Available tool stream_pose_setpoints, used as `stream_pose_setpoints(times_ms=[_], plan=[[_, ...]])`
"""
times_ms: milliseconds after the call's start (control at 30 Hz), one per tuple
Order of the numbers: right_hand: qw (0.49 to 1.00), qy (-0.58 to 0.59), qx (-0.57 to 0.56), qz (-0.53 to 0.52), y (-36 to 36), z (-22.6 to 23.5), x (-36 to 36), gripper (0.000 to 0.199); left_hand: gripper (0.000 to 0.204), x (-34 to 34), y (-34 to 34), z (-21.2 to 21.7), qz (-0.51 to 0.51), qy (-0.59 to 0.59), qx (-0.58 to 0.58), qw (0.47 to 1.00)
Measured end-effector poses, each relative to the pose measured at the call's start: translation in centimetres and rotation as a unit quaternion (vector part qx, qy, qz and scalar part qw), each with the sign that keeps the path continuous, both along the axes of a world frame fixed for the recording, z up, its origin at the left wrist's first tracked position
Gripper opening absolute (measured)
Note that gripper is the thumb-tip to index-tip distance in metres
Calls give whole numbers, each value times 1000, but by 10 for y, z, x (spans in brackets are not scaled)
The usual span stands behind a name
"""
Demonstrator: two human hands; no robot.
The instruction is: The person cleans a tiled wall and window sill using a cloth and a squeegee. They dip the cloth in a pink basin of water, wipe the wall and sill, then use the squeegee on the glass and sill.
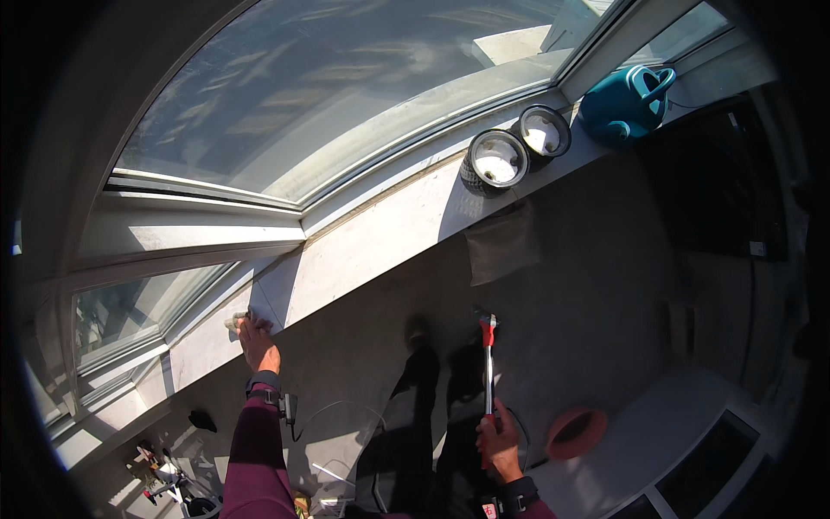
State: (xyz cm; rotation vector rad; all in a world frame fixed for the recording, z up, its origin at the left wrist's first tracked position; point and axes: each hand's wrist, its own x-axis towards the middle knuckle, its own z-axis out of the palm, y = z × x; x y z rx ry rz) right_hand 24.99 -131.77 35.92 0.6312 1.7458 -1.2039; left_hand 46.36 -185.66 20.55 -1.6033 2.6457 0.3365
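My left hand is at the pale window sill, its fingers bent around a small crumpled light-grey cloth that rests on the sill. Much of the cloth is covered by the fingers. My right hand is wrapped around the red grip of a long-handled tool. Its shaft is silver, with red again near the far end and a small dark head. That tool points away from me, above the dark floor, and the exact kind of its head cannot be made out.
Two dark ribbed pots and a teal watering can stand on the sill at the far right. A grey flat bag or cushion lies below them. Near my right hand is a reddish round pot. Assorted items lie at lower left.
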Motion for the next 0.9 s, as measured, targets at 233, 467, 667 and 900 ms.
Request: stream_pose_setpoints(times_ms=[233, 467, 667, 900], plan=[[999, 6, 7, -52, 0, -5, 17, 65, 56, -209, 95, 14, -289, 100, -38, 951], [997, 57, 48, -16, -6, 4, 1, 61, 60, -419, 194, 34, -479, 135, -7, 868], [965, 222, 58, 124, -15, 17, -50, 60, 51, -360, 162, 28, -463, 142, -56, 873], [981, 172, -53, 72, -84, 39, -73, 61, 43, -171, 56, 59, -233, 49, -41, 970]])
